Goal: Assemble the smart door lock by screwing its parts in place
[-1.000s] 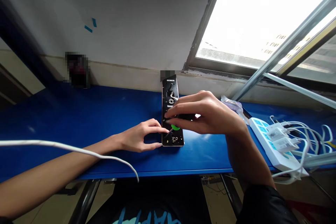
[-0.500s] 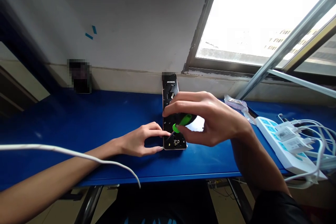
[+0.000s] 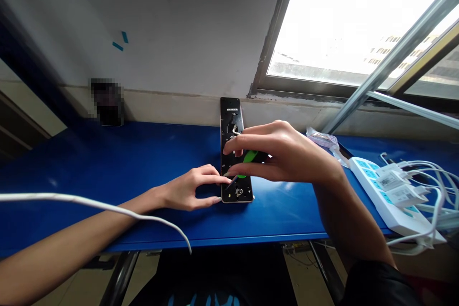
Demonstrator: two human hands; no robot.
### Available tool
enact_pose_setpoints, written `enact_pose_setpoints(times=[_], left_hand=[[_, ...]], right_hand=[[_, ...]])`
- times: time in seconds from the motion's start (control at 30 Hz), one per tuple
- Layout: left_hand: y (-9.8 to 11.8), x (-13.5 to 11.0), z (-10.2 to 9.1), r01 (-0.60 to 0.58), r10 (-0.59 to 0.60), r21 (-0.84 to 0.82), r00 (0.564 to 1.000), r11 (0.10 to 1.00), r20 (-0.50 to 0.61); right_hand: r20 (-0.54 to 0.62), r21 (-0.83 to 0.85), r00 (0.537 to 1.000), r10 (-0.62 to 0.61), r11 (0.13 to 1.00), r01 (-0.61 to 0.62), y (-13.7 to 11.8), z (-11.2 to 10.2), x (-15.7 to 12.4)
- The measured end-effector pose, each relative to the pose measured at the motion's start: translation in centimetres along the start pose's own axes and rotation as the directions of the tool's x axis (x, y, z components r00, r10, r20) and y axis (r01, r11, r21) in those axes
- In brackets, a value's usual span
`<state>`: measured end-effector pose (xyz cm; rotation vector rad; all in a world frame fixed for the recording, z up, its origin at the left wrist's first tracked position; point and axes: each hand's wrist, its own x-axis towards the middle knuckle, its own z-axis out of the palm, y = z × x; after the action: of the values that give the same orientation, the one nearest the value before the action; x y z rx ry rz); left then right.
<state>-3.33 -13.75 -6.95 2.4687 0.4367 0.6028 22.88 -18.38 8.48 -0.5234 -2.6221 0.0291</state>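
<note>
A long black device (image 3: 231, 119) with its back panel exposed lies on the blue table (image 3: 150, 162), running away from me toward the wall. My right hand (image 3: 283, 155) is closed around a green-and-black screwdriver (image 3: 249, 157), whose tip points down at the device's near end. My left hand (image 3: 190, 189) rests on the table at the device's left edge, fingertips pressed against its side.
A white power strip (image 3: 383, 196) with several plugs and white cables lies at the right. A clear plastic bag (image 3: 322, 141) sits beyond my right hand. A white cable (image 3: 107, 205) crosses over my left forearm. Wall and window sill close the far side.
My right hand has turned the screwdriver between its fingers and shifted slightly toward the device's near end. The left hand has stayed at the device's side.
</note>
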Motion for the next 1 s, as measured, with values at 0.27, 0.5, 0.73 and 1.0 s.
enact_pose_setpoints(times=[0.27,0.5,0.73,1.0], left_hand=[[-0.1,-0.1,0.0,0.014,-0.013,-0.040,1.000,0.999,0.017],[-0.2,-0.1,0.1,-0.011,0.011,-0.025,1.000,1.000,0.008],[0.1,0.0,-0.1,0.008,-0.007,-0.039,0.999,0.999,0.032],[0.1,0.0,0.0,0.001,0.000,-0.047,1.000,0.999,0.017]], right_hand=[[0.034,0.041,0.999,0.013,0.999,-0.014,0.2,-0.4,-0.3],[0.007,0.036,1.000,0.001,0.999,-0.001,-0.3,-0.1,0.0],[0.015,0.017,1.000,0.024,1.000,-0.024,-0.7,0.0,0.2],[0.046,0.063,0.999,0.019,0.998,-0.021,-0.8,-0.2,0.2]])
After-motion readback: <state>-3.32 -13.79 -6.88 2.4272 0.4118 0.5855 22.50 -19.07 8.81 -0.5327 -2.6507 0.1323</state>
